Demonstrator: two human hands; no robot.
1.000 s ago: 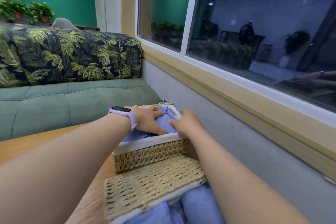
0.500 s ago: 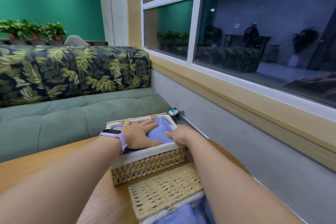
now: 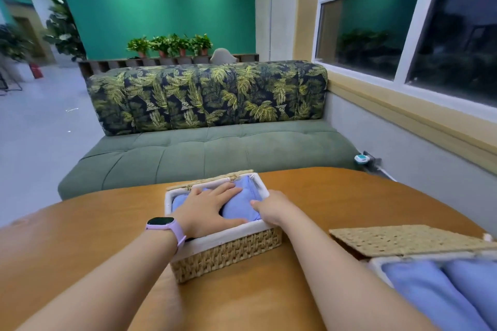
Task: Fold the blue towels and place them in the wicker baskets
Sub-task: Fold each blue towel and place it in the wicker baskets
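Blue cloth lies under my left hand (image 3: pixel 208 208), which presses flat with straight fingers on the folded towels (image 3: pixel 242 205) in the far basket (image 3: pixel 228 251). My right hand (image 3: pixel 271 209) rests at the basket's right rim, fingers tucked over the edge against the towels; I cannot tell whether it pinches anything. A moment ago my head was turned toward the window; now I look straight across the table (image 3: pixel 80 236), and my hands sit as they did. That suggests this basket is packed and only wants its lid shut. The near basket (image 3: pixel 376 267), lower right, already holds blue towels (image 3: pixel 430 295), with its lid (image 3: pixel 403 239) open. My watch (image 3: pixel 166 226) shows a dark screen; no writing is readable anywhere.
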